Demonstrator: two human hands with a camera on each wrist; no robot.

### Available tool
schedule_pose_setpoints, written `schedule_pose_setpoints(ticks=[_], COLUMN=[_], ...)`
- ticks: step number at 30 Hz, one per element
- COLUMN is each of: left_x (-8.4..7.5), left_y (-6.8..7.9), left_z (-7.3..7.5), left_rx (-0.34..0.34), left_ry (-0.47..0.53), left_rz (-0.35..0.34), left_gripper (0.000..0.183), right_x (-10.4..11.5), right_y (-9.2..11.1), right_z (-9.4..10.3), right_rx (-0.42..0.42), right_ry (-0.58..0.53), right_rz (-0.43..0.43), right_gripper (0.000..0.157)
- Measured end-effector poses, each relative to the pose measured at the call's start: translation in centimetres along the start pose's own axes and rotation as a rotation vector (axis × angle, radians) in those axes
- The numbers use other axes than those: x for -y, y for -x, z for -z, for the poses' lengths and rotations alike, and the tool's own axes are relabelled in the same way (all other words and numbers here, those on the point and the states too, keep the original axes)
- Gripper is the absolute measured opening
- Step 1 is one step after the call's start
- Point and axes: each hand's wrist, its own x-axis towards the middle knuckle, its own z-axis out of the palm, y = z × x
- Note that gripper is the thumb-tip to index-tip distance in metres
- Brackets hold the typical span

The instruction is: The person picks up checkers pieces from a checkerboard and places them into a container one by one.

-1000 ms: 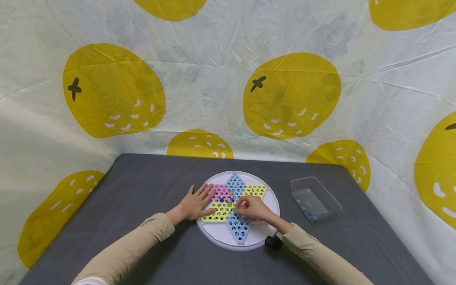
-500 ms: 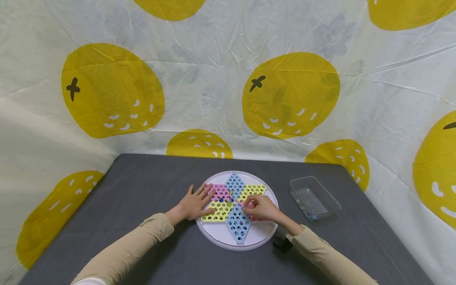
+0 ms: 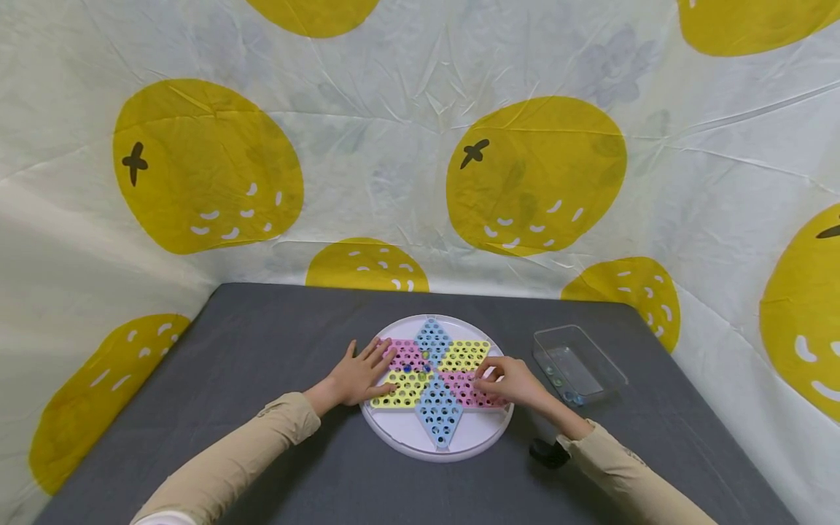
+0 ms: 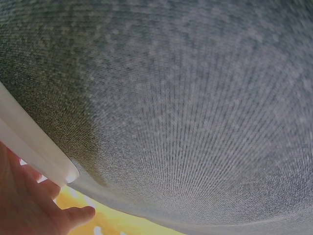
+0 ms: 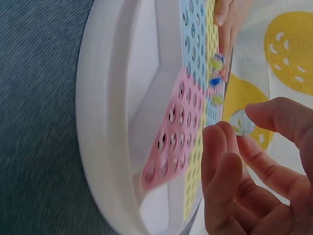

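Here, the right hand held a clear marble — pinched between the thumb and fingertips — above the right-hand pink section of the star-shaped hole pattern. In the right wrist view, the marble was clear of the holes. The left hand rested at the left side of the round white board, fingers spread over the left-hand pink and yellow sections. Several seated marbles, blue and yellow-green, were grouped near the centre of the star. The board lay flat on a dark grey table surface. To its right stood a transparent rectangular container, with loose marbles along its left side and near corner. A white sheet with yellow fruit prints hung behind.
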Motion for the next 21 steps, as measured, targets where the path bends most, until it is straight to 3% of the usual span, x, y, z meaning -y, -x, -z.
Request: schedule_pose_setpoints(ticks=[21], left_x=[-0.1], left_y=[0.1], left_z=[0.3], left_rx=[0.0], left_ry=[0.013], left_rz=[-0.006], left_gripper=[0.072], right_x=[-2.6], right_y=[3.0], right_z=[4.3], right_rx=[-0.059], right_ry=[0.015], right_rz=[-0.1], right_gripper=[0.016])
